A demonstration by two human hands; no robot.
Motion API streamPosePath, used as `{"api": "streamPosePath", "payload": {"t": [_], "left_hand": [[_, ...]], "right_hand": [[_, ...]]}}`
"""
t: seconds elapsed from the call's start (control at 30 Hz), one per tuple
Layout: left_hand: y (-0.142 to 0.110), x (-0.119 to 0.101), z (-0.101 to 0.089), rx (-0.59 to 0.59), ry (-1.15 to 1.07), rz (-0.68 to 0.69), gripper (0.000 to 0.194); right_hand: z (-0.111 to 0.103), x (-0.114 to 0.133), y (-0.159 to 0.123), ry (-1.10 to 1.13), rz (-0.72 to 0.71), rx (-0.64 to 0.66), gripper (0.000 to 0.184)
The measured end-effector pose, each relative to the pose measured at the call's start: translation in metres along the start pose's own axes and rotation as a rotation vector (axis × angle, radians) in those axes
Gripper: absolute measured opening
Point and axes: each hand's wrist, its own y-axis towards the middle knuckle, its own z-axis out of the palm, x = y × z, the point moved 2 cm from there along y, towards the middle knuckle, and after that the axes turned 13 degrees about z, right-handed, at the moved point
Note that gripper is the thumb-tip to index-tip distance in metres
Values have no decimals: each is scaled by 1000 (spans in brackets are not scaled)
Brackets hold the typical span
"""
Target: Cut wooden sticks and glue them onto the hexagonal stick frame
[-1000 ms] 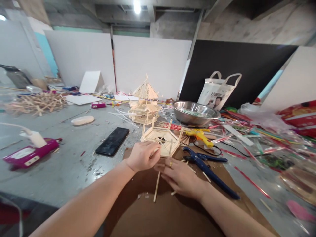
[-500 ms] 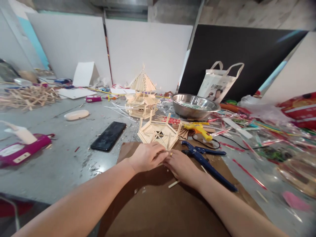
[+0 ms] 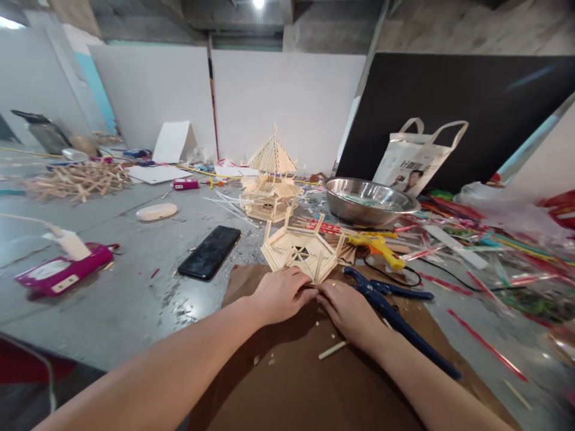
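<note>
My left hand [image 3: 281, 294] and my right hand [image 3: 348, 308] meet over a brown cardboard sheet [image 3: 287, 383], fingertips pinched together just below a hexagonal wooden-stick frame [image 3: 302, 248]. Both hands are curled closed; what they pinch is hidden between the fingers. A short loose stick [image 3: 332, 350] lies on the cardboard near my right wrist. Blue-handled cutters [image 3: 395, 311] lie right of my right hand.
A finished stick pavilion [image 3: 271, 179] stands behind the frame. Near it are a steel bowl [image 3: 371, 200], a yellow glue gun [image 3: 377, 246], a black phone [image 3: 209, 252], a pink box [image 3: 63, 272], a tote bag [image 3: 415, 158] and scattered coloured straws [image 3: 485, 251] at right.
The long stick lying under my hands a second ago is gone from the cardboard. Both hands have drawn together and up to the frame's near edge.
</note>
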Motion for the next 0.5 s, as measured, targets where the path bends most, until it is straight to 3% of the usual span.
{"api": "streamPosePath", "payload": {"t": [0.5], "left_hand": [[0,-4,0,46,151,50,29]], "right_hand": [[-3,-1,0,156,26,6,20]]}}
